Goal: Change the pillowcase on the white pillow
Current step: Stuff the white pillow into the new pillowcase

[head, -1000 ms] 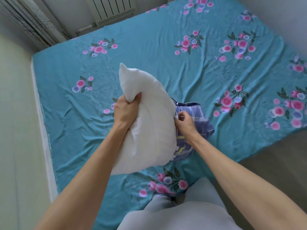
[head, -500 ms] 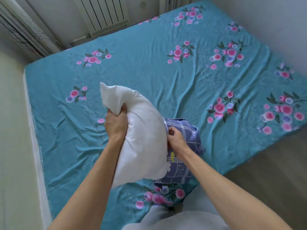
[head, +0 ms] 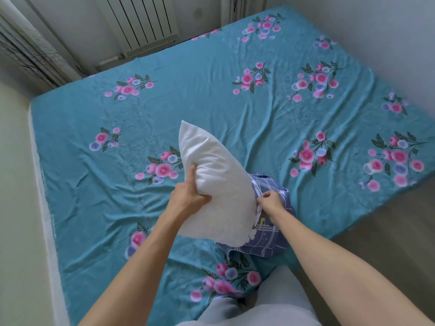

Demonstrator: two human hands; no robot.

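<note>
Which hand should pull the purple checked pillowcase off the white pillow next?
Right. The right hand already pinches the pillowcase edge at the pillow's side, while the left hand grips the white pillow itself, anchoring it.

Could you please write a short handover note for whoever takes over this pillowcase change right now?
Left hand: grips the white pillow by its left edge, holding it up over the bed.
Right hand: fingers pinch the blue checked pillowcase at its opening, against the pillow's right side.
Things: most of the pillow is bare; only its lower right end sits in the pillowcase, which is bunched below the right hand.
Done: case and pillow are nearly apart.
Left: I cannot tell whether this case is going on or coming off; finish that pull, then complete the change.
</note>
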